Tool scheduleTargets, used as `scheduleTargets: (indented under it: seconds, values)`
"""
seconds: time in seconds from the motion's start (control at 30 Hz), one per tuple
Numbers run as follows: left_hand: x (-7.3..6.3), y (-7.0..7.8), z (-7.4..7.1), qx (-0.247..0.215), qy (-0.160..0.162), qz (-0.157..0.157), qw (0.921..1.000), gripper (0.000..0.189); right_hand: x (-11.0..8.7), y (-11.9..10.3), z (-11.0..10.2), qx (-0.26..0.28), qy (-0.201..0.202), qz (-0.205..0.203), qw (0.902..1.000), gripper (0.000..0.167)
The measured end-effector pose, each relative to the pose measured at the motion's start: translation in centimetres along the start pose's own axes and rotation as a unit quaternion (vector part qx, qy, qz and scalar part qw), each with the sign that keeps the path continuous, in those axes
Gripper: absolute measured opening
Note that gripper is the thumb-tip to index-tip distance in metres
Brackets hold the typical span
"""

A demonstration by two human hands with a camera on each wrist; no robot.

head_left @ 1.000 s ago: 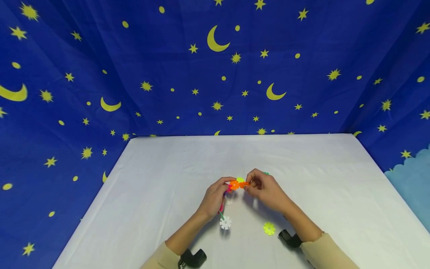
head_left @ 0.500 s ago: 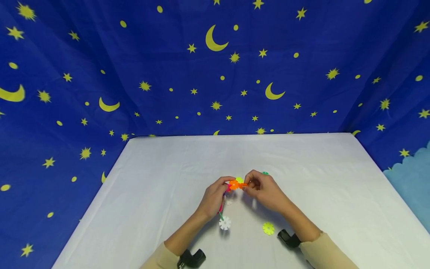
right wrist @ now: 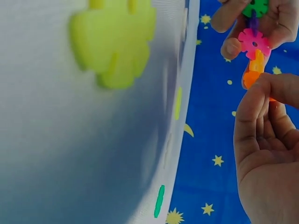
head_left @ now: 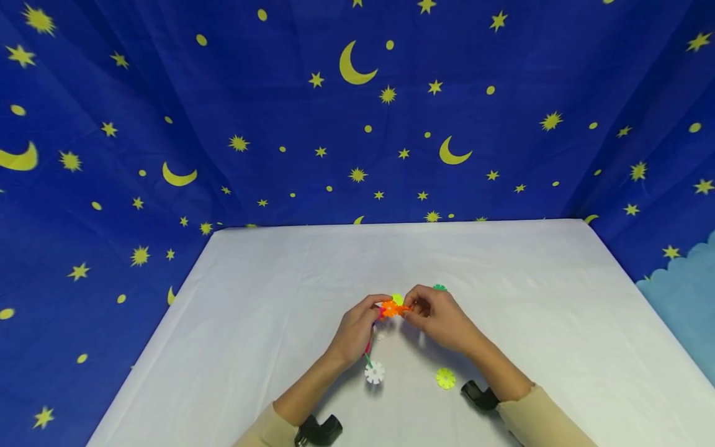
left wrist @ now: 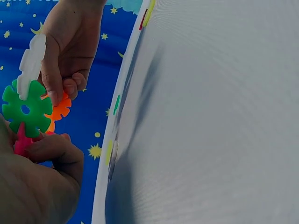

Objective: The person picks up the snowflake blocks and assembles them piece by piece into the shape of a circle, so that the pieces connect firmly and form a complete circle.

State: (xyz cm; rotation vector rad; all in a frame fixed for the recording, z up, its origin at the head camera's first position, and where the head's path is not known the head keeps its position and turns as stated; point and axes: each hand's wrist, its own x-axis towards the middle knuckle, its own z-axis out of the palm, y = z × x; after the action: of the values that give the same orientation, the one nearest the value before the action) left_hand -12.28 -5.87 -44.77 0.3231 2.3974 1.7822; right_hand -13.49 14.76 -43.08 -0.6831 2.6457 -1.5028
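Note:
A chain of notched flower-shaped interlocking discs hangs between the two hands. My left hand [head_left: 352, 329] grips it by the middle, around the pink disc [right wrist: 254, 43] and purple disc [right wrist: 253, 22]. From its lower end dangle a green disc [left wrist: 28, 109] and a white disc [head_left: 374, 372]. At the upper end an orange disc [head_left: 389, 308] faces the head camera. My right hand [head_left: 441, 313] pinches a second orange disc [right wrist: 252, 79] between thumb and forefinger, right against the first one. The fingertips partly cover this second disc.
On the white table [head_left: 279, 273] lie a yellow disc [head_left: 445, 378] near the right wrist, another yellow disc [head_left: 398, 299] behind the chain, and a green disc [head_left: 440, 287] beyond the right hand. A white disc [head_left: 381, 334] lies under the chain. Blue star-printed cloth [head_left: 290, 112] surrounds the table.
The right fingertips have edged slightly closer to the left hand, with the pinched orange disc. Both grips stay the same, and the head view has shifted a little.

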Motion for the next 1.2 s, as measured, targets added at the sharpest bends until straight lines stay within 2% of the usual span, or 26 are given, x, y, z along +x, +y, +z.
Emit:
scheduleTargets:
  seconds: [0.3,0.53,0.6,0.77,0.83,0.93,1.03,1.2]
  values:
    - [-0.1,0.1,0.1,0.013,-0.013,-0.001,0.9998,0.033,-0.1,-0.2,0.1,-0.002,0.008,0.005,1.0,0.013]
    - [-0.2,0.3,-0.3,-0.014,-0.039,-0.018,0.999,0.025,0.0,-0.3,0.3,0.011,0.008,0.003,0.9999,0.014]
    - [-0.1,0.3,-0.4,-0.017,-0.037,-0.022,0.9989,0.024,0.0,-0.4,0.3,0.014,0.007,0.005,0.9999,0.013]
    - [0.4,0.3,-0.7,-0.016,-0.01,-0.027,0.9995,0.023,0.1,-0.2,0.1,0.0,0.008,0.033,0.9994,0.017]
    - [0.5,0.4,-0.8,-0.021,0.004,-0.031,0.9993,0.023,0.0,0.0,0.1,-0.013,-0.006,0.042,0.999,0.018]
    - [0.6,0.4,-1.1,-0.031,0.009,-0.034,0.9989,0.026,0.0,0.3,0.1,-0.036,-0.05,0.042,0.9972,0.02]
    - [0.6,0.4,-1.2,-0.028,0.002,-0.029,0.9992,0.028,0.1,0.5,0.3,-0.057,-0.099,0.027,0.9931,0.021]
    - [0.4,0.4,-1.3,-0.023,0.006,-0.023,0.9995,0.028,0.8,0.4,0.8,-0.07,-0.149,-0.001,0.9863,0.024]
